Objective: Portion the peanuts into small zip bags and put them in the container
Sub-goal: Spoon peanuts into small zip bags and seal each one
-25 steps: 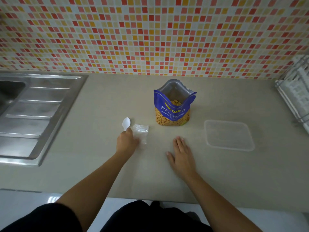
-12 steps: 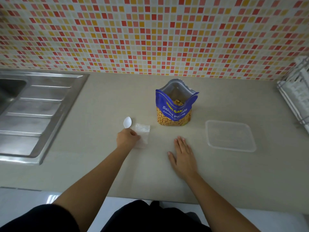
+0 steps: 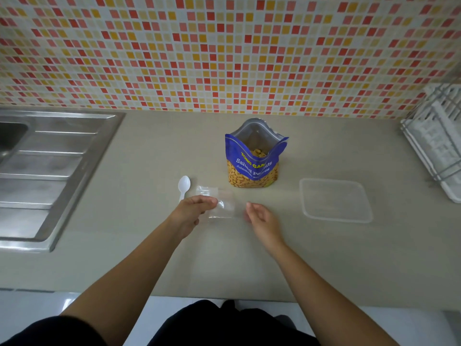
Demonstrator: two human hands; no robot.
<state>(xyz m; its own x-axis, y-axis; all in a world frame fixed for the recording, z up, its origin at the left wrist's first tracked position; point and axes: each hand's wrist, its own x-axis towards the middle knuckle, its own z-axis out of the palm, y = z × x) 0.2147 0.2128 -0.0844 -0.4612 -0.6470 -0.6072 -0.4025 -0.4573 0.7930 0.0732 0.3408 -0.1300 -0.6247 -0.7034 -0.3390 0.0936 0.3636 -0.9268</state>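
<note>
An open blue bag of salted peanuts [image 3: 254,163] stands upright at the middle of the beige counter. A small clear zip bag [image 3: 223,208] is pinched by its left edge in my left hand [image 3: 192,211], just off the counter in front of the peanut bag. A small heap of clear zip bags [image 3: 207,189] lies behind it. My right hand [image 3: 260,217] hovers just right of the held bag, fingers loosely curled and holding nothing. A white plastic spoon [image 3: 183,184] lies left of the bags. The clear rectangular container [image 3: 335,199] sits to the right.
A steel sink with drainboard [image 3: 50,171] fills the left side. A white wire dish rack [image 3: 439,146] stands at the far right. The tiled wall runs along the back, and the counter's front edge is near my body.
My left hand has picked up a zip bag from the heap and drawn it toward me. My right hand has lifted off the counter and moved toward the bag.
</note>
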